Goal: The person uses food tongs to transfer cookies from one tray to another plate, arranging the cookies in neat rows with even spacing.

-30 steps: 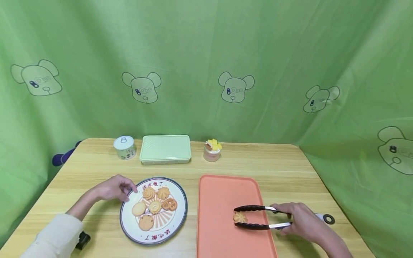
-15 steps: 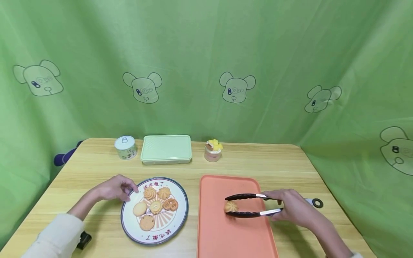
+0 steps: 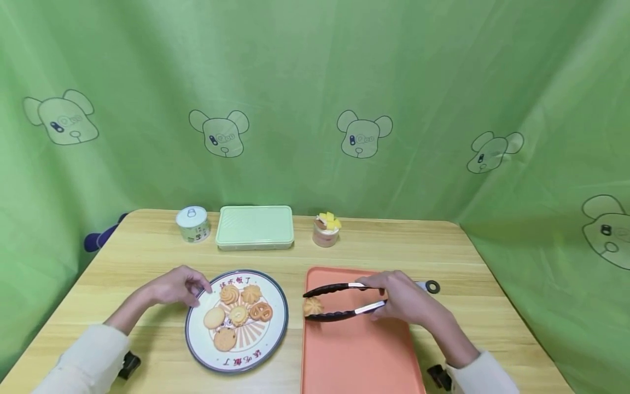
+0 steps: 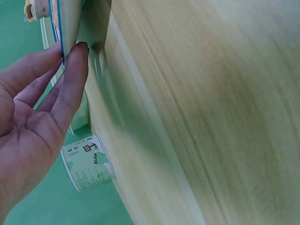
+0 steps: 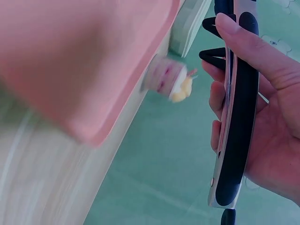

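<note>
My left hand (image 3: 179, 285) pinches the left rim of a round white plate (image 3: 202, 346) with a blue edge; the left wrist view shows thumb and fingers on both sides of that rim. Several biscuits lie on the plate, among them a pretzel-shaped one (image 3: 261, 311) and a plain oval one (image 3: 214, 318). My right hand (image 3: 403, 298) grips black-and-silver tongs (image 5: 239, 112). Between the tong tips is a flower-shaped biscuit (image 3: 312, 307), over the left edge of the pink tray (image 3: 359, 355). In the right wrist view the tong tips are out of frame.
Along the back of the table stand a tin can (image 3: 193, 224), a pale green lidded box (image 3: 255, 227) and a dessert cup with yellow cubes (image 3: 326, 230). A green curtain (image 3: 295, 109) hangs behind the table.
My right hand has carried the tongs and the biscuit leftward across the tray, from its right part to its left edge. My left hand stays at the plate's rim.
</note>
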Demonstrator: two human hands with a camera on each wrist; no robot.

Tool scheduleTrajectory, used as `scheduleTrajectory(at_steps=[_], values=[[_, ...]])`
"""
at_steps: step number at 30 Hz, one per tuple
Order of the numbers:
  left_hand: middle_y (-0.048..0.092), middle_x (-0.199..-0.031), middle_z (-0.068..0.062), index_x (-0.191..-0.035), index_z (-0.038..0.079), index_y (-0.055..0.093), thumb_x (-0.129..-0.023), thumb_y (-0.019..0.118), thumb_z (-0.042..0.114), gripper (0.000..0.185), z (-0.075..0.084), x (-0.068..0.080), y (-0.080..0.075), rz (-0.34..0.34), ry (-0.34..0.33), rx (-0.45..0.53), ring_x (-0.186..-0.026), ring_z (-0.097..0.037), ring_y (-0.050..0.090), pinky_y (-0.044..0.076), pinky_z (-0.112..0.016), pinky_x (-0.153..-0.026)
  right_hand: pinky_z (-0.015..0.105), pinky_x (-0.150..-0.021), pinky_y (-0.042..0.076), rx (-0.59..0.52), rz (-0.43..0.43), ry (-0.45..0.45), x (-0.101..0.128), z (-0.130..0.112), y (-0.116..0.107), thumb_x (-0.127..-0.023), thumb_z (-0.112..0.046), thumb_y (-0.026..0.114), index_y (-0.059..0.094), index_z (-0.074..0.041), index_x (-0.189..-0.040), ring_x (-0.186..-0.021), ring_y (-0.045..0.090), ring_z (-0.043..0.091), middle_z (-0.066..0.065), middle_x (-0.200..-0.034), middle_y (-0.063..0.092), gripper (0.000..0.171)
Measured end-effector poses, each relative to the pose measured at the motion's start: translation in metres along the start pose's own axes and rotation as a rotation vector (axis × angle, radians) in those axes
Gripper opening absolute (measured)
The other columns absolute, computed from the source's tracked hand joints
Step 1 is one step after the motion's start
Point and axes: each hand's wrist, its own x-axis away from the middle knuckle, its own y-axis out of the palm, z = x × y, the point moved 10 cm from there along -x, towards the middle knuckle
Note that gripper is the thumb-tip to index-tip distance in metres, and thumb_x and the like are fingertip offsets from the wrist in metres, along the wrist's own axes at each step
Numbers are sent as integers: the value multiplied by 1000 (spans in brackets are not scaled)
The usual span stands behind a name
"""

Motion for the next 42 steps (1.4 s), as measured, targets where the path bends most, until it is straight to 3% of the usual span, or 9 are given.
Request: scheduleTrajectory(at_steps=[4, 9, 14, 20, 26, 42], values=[[57, -80, -7, -101, -2, 67, -69, 71, -4, 32, 0, 0, 0, 0, -2, 9, -72, -15, 50, 48, -21, -60, 21, -61, 45, -4, -8, -33, -12, -15, 4, -63, -16, 86, 64, -8, -122, -78, 58, 12, 7, -109, 70, 63], [57, -80, -7, -101, -1, 67, -69, 71, -4, 32, 0, 0, 0, -2, -6, 11, -73, -16, 50, 48, -21, -61, 20, -59, 44, -29, -9, -60, -27, -32, 12, -64, -13, 86, 65, -10, -121, -75, 55, 12, 5, -108, 70, 61], [57, -80, -7, -100, 0, 67, -69, 71, -3, 31, -3, 0, 0, -2, -6, 4, -73, -16, 50, 48, -21, -61, 25, -68, 50, 2, -8, -148, -39, -60, 22, -64, -13, 85, 66, -17, -120, -87, 62, 13, 0, -111, 70, 59], [57, -80, -7, -100, 0, 67, -69, 71, -3, 31, -3, 0, -1, -2, -7, 3, -74, -16, 50, 48, -22, -61, 22, -63, 45, 39, 6, -257, -49, -88, 33, -62, -18, 87, 67, -18, -117, -73, 56, 8, -4, -105, 72, 59], [57, -81, -7, -101, -1, 66, -69, 71, -3, 32, -3, 0, -1, -3, -9, 7, -74, -16, 50, 48, -22, -61, 37, -88, 46, 123, -17, -234, -55, -97, 51, -63, -29, 86, 65, -15, -121, -104, 63, 17, -4, -114, 69, 63], [55, -78, -6, -101, 0, 67, -69, 71, -4, 32, -5, -1, -1, 3, -17, 9, -72, -15, 49, 47, -21, -59, 26, -77, 39, 170, -19, -220, -59, -110, 63, -60, -27, 88, 65, -17, -122, -103, 62, 13, -6, -117, 68, 66]])
